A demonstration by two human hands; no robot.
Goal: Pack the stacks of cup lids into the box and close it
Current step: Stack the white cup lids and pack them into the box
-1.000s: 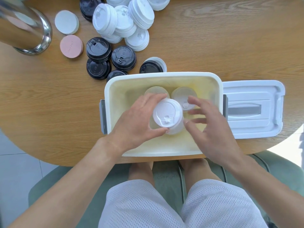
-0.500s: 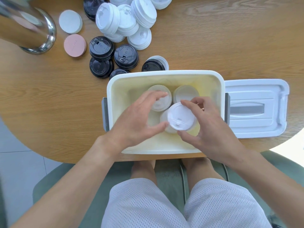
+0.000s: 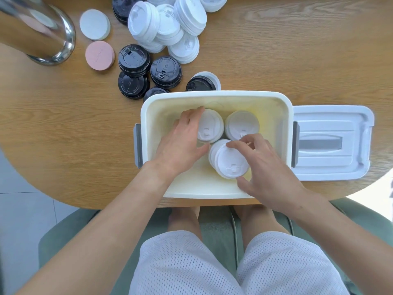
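Note:
A white box [image 3: 217, 95] stands open at the table's near edge. Inside it are three stacks of white cup lids. My left hand [image 3: 182, 141] curls round the back left stack [image 3: 210, 126]. My right hand [image 3: 261, 165] grips the front stack [image 3: 229, 161] between fingers and thumb; that stack leans to the left. The back right stack [image 3: 241, 124] stands free. The box's white lid [image 3: 331, 143] lies flat on the table, right of the box.
Behind the box lie piles of white lids [image 3: 170, 24] and black lids [image 3: 148, 69], plus a pink disc [image 3: 99, 55] and a white disc [image 3: 94, 24]. A metal and glass vessel [image 3: 42, 33] stands at the far left. My knees are under the table edge.
The front stack passed from my left hand to my right and sank lower into the box. My left hand moved back onto the back left stack.

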